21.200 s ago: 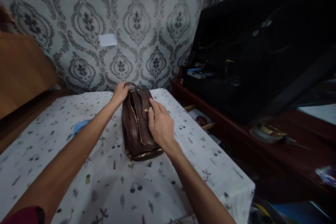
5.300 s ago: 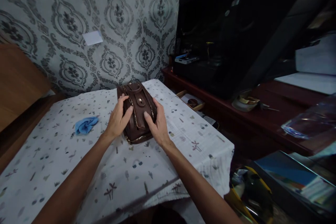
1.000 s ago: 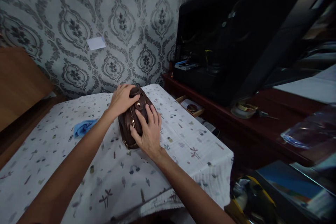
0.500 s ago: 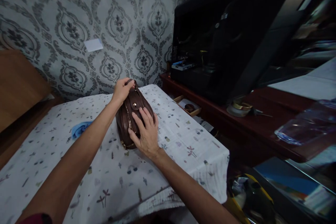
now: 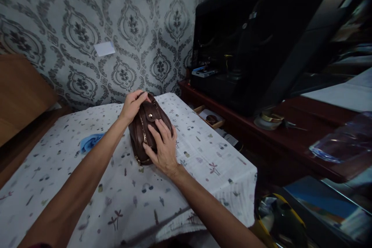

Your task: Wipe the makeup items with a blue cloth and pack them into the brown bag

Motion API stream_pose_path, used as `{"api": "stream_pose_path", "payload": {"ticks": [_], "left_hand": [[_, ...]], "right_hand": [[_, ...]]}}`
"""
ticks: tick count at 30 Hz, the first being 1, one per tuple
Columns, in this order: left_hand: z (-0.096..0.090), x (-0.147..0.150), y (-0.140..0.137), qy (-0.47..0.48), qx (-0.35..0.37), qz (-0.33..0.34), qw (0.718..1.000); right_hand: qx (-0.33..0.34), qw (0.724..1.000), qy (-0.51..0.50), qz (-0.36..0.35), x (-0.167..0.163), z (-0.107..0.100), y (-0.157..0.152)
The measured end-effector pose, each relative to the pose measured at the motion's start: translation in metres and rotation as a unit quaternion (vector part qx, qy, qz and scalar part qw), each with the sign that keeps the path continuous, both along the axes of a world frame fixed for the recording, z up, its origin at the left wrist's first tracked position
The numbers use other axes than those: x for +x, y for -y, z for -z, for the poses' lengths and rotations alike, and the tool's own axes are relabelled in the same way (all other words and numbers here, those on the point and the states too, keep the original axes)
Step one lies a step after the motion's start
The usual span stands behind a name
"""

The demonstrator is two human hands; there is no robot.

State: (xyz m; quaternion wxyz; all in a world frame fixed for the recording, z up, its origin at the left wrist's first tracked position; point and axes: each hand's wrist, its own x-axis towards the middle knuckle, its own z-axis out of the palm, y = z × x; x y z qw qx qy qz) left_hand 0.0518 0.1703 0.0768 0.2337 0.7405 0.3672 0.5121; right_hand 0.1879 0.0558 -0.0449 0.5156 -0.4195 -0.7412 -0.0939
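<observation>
A dark brown leather handbag (image 5: 139,135) with gold zips and a round gold clasp stands on the white patterned cloth (image 5: 122,197). My left hand (image 5: 134,105) is closed around the top of the bag at its far end, by the handle. Spread over the bag's near right side, my right hand (image 5: 164,147) lies with its fingers apart, touching the leather beside the zip. Its palm side is hidden against the bag. To the left of the bag, partly behind my left forearm, is a crumpled blue cloth (image 5: 90,142).
A large black television (image 5: 232,46) stands on a dark red cabinet (image 5: 293,143) to the right, with a small open drawer (image 5: 216,124) below. Tape rolls (image 5: 269,121) and clear plastic (image 5: 340,143) lie on the cabinet. A brown cardboard box (image 5: 23,93) is at the left.
My left hand has settled slightly lower at the bag's top, and the handle it was lifting is lower. My right hand stays on the bag's side. The view has shifted slightly.
</observation>
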Motion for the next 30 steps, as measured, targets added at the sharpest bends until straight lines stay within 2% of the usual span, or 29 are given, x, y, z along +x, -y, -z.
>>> {"api": "stream_pose_path", "payload": {"ticks": [2, 6, 10, 14, 22, 27, 30], "left_hand": [[-0.003, -0.005, 0.000, -0.035, 0.016, -0.019, 0.999], [-0.012, -0.026, -0.005, -0.154, 0.062, -0.113, 0.980], [-0.013, -0.049, -0.007, -0.220, 0.029, -0.188, 0.957], [-0.007, -0.057, -0.007, -0.176, -0.029, -0.187, 0.966], [-0.005, -0.054, -0.003, -0.156, -0.052, -0.166, 0.972], [-0.007, -0.049, 0.008, -0.155, -0.066, -0.148, 0.975], [-0.002, -0.044, 0.022, -0.113, -0.084, -0.145, 0.979]], "right_hand": [[0.014, 1.000, -0.021, -0.002, 0.002, 0.001, -0.001], [0.029, 0.998, -0.054, 0.002, 0.003, 0.002, -0.003], [0.041, 0.997, -0.063, -0.007, 0.001, 0.003, -0.005], [0.047, 0.996, -0.077, -0.017, -0.002, 0.002, -0.006], [0.033, 0.997, -0.069, -0.013, -0.003, 0.003, -0.007], [0.030, 0.998, -0.062, -0.010, -0.001, 0.003, -0.008], [0.027, 0.998, -0.062, -0.018, 0.001, 0.003, -0.008]]}}
